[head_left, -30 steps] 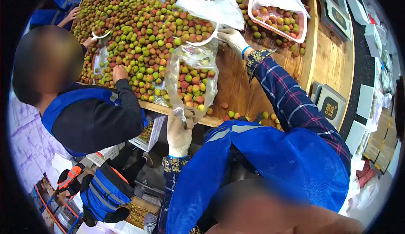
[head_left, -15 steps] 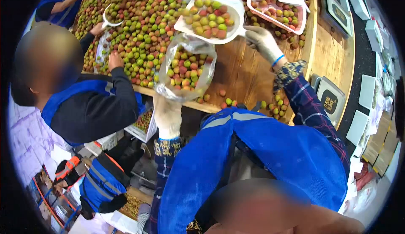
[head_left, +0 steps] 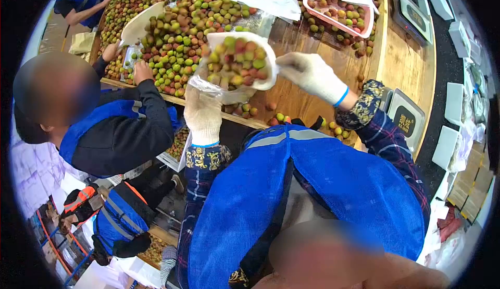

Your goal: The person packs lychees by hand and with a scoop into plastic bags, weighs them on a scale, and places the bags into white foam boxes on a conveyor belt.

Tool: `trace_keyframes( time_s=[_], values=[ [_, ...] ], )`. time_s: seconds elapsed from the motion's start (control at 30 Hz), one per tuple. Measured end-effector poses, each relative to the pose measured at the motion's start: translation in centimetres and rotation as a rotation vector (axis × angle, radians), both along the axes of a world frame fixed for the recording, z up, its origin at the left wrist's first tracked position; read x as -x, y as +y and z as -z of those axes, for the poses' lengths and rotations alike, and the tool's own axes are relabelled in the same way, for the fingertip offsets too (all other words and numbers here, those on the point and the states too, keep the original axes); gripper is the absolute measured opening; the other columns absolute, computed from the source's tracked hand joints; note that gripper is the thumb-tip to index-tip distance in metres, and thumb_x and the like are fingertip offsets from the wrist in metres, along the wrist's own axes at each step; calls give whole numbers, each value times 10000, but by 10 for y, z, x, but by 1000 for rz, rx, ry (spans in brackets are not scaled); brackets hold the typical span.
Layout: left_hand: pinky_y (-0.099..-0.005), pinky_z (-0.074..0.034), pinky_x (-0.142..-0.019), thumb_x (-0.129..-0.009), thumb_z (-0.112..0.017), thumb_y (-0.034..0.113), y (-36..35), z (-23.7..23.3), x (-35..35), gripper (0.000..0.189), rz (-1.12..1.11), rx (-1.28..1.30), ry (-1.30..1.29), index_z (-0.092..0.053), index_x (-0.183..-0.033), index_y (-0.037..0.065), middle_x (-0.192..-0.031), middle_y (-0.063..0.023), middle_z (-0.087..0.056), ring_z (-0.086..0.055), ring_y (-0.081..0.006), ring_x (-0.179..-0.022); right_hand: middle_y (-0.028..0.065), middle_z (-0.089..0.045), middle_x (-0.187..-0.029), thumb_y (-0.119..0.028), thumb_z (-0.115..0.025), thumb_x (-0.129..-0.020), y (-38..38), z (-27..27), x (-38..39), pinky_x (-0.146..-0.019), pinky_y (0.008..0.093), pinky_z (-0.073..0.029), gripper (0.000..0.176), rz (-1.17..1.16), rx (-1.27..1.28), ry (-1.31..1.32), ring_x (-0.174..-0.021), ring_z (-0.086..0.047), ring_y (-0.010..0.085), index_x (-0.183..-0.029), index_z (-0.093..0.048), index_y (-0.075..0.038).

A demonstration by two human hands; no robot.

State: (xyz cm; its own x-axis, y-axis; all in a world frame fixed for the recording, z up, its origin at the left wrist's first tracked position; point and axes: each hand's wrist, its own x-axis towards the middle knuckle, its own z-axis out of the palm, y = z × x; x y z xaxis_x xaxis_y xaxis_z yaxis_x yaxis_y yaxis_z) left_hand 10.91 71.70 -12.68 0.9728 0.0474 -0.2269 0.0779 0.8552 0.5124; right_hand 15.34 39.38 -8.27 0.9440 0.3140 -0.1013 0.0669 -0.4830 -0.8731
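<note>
My right hand [head_left: 315,78], in a white knit glove, grips the handle of a white scoop [head_left: 272,69]. Red and green lychees [head_left: 240,54] fill the scoop, which tilts over the mouth of a clear plastic bag [head_left: 232,97]. The lychees at its lip are blurred by motion. My gloved left hand [head_left: 203,116] pinches the near left edge of the bag at the table's front edge. The scoop covers most of the bag, so its contents are largely hidden.
A wide heap of lychees [head_left: 179,41] covers the left of the wooden table [head_left: 297,93]. A pink basket [head_left: 371,24] holds more at the back. Weighing scales [head_left: 406,119] stand at right. On my left, a co-worker [head_left: 120,132] holds another scoop [head_left: 143,23].
The scoop has come left and toward me, from beyond the bag to over its mouth, and has tipped. My left hand has risen slightly with the bag's edge. The co-worker's scoop has lifted.
</note>
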Motion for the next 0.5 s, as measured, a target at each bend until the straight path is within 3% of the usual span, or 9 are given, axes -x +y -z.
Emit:
trace_keyframes(
  time_s=[0.07,0.23,0.3,0.33,0.37,0.43,0.5],
  values=[
    [-581,-407,-1234,-1122,-565,223,3,-1,0,425,33,12,-35,-563,-1476,-12,-1506,-177,-611,-585,-355,-1377,186,-769,-1059,-250,-714,-999,8,14,7,-843,476,-612,274,-73,90,-249,-995,-747,405,-1211,-745,-78],
    [-542,-408,-1242,-1135,-510,224,13,-2,7,466,46,62,-29,-528,-1506,-57,-1553,-204,-574,-550,-360,-1433,159,-763,-1073,-216,-737,-993,-16,10,15,-835,473,-620,247,-19,206,-459,-960,-749,404,-1219,-728,-116],
    [-548,-413,-1237,-1134,-511,235,18,-2,10,471,52,25,-24,-532,-1499,-63,-1542,-205,-581,-566,-353,-1407,155,-780,-1110,-161,-766,-977,-31,5,21,-858,422,-630,251,112,122,-535,-990,-778,354,-1219,-731,-102],
    [-548,-430,-1215,-1131,-521,246,19,0,11,465,10,-3,21,-543,-1499,-38,-1532,-189,-594,-589,-343,-1365,156,-795,-1131,-118,-781,-971,-38,9,26,-882,374,-630,249,217,5,-408,-1032,-794,290,-1213,-739,-75],
    [-548,-430,-1215,-1131,-521,246,19,1,11,465,9,0,31,-543,-1499,-38,-1532,-189,-594,-589,-343,-1365,136,-809,-1106,-108,-791,-974,-50,9,28,-877,328,-624,291,266,78,-437,-1024,-794,208,-1256,-743,-55],
    [-536,-448,-1192,-1132,-523,262,22,5,15,459,29,-3,0,-553,-1502,-7,-1521,-163,-610,-612,-329,-1317,106,-812,-1075,-130,-807,-977,-61,11,37,-885,300,-609,352,499,-170,-113,-1003,-771,157,-1309,-736,-38],
    [-532,-462,-1164,-1130,-531,261,23,8,18,430,65,4,-30,-575,-1480,16,-1505,-140,-626,-628,-312,-1287,45,-765,-979,-152,-755,-1019,-82,28,41,-782,260,-579,363,616,-39,-27,-860,-699,88,-1329,-711,30]
  ],
)
